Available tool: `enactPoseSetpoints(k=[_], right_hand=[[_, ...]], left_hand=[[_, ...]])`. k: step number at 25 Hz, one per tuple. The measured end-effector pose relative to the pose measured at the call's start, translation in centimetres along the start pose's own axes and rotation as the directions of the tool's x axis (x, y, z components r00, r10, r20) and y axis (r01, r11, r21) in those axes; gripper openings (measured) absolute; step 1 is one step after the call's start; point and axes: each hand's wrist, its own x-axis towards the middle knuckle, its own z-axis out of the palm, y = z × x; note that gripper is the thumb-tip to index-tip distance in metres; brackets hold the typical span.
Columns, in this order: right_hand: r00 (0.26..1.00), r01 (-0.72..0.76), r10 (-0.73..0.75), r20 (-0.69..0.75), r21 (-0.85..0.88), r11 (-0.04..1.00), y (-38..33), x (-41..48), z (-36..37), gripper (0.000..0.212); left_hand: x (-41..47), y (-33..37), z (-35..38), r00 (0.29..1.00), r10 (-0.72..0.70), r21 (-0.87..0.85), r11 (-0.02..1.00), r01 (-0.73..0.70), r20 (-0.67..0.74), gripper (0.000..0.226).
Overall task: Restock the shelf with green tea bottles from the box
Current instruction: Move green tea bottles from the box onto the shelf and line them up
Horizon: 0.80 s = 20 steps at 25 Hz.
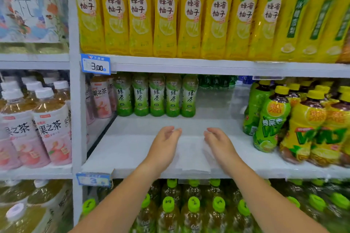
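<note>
**Fig. 1. Empty hands at a part-filled shelf bay**

Head view. L hand point(164, 142) and R hand point(217, 142) hover just above the front of the middle shelf point(132, 149). They are side by side w/ a gap between them, palms turned toward each other, fingers relaxed and near straight; neither holds anything.

Green tea bottles point(156, 96): five stand upright in a row at the back-left of the bay, long axes vertical, labels facing out. They are well beyond the fingertips and a little to the L of the hands (so the L hand is the nearer one). Bare shelf runs between row and hands, and to the R of the row as far as the lemon tea bottles point(303, 123). A pale sheet point(191, 155) lies flat on the shelf between the hands.

Box: not in view, so the direction of the next bottles from the hands can't be told.

Est. progress: partway, since most of the bay is unfilled. Next move prob. calls for a reach away from the shelf for stock, then setting bottles upright in front of, or R of, the row.
</note>
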Motion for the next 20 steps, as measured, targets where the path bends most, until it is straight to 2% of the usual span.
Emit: enactPoseSetpoints(k=[3,6,11,17,20], right_hand=[[0.995,-0.081,0.081,0.051,0.013,0.997,-0.3,-3.4,-1.5,0.025],[0.974,-0.194,0.196,0.109,-0.028,0.981,-1.7,-7.0,-3.6,0.031],[0.909,-0.383,0.394,0.138,-0.097,0.919,-6.2,-13.4,-8.7,0.039],[0.83,-0.535,0.545,0.118,-0.108,0.838,-14.7,-21.5,-15.8,0.044],[0.808,-0.574,0.585,0.075,-0.13,0.809,-18.5,-24.9,-19.2,0.048]], left_hand=[[-2.6,0.2,0.0,0.996,-0.076,0.041,0.996,0.074,0.043,0.04],[-5.7,1.7,-0.2,0.974,-0.215,0.091,0.974,0.208,0.076,0.042],[-12.0,6.5,-0.7,0.855,-0.491,0.155,0.869,0.469,0.167,0.055],[-19.6,17.3,0.0,0.784,-0.56,0.264,0.825,0.5,0.266,0.06],[-22.1,22.4,1.5,0.749,-0.557,0.351,0.824,0.445,0.359,0.062]])
